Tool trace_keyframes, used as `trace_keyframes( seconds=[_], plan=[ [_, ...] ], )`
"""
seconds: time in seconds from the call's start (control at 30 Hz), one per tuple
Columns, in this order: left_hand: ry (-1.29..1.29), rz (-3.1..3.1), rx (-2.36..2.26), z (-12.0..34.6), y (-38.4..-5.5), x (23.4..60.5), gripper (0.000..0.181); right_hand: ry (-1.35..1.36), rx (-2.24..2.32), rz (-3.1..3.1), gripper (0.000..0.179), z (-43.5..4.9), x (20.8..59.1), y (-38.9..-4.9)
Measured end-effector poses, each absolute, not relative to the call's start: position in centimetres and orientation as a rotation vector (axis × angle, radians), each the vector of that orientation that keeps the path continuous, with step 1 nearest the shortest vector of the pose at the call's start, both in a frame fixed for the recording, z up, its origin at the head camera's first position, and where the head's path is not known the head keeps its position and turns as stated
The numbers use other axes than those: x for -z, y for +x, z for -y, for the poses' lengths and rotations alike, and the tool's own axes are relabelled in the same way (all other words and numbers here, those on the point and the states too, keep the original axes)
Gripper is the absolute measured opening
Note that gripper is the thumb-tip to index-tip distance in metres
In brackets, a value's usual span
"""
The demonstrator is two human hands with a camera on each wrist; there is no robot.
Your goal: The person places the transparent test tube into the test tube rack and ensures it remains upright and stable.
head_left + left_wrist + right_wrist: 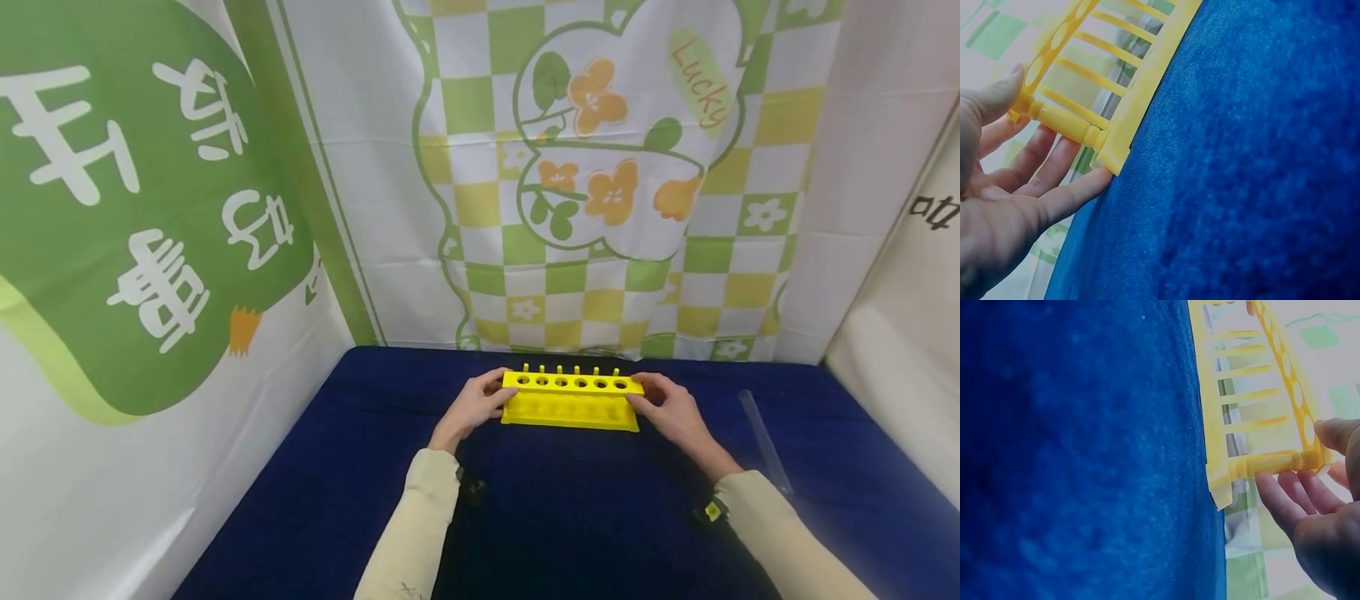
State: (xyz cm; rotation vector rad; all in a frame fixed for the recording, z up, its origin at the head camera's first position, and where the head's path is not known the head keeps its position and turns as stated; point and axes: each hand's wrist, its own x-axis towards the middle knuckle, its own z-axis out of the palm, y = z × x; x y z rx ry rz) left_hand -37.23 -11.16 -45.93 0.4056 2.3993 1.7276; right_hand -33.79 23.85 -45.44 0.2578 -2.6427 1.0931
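A yellow test tube rack (570, 408) stands upright near the far side of the table, with a row of round holes along its top and a row of short pegs behind. At its left end my left hand (471, 408) grips it, thumb on the top bar and fingers around the end post (1063, 123). My right hand (678, 417) holds the opposite end, its thumb against the top bar and its fingertips by the right end post (1269, 464). No tubes show in the holes.
A clear tube (765, 442) lies on the dark blue tablecloth (570, 508), right of my right hand. Behind the table hangs a green and white checked curtain (480, 208). Another printed cloth (247, 400) closes off the left side.
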Motion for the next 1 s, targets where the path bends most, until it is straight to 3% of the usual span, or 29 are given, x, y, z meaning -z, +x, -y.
trace_keyframes(
  seconds=[0.23,0.57,1.0],
  plan=[
    [0.420,-2.416,-1.706,11.3,-37.1,45.8,0.040,0.283,-1.117,2.667,0.049,-23.9,45.0,-33.7],
    [0.393,-2.440,-1.707,11.3,-37.2,45.8,0.056,0.369,-1.280,2.693,0.042,-24.8,44.0,-34.1],
    [0.378,-2.427,-1.698,11.2,-37.0,46.2,0.057,0.418,-1.337,2.690,0.040,-26.7,43.6,-33.7]
  ],
)
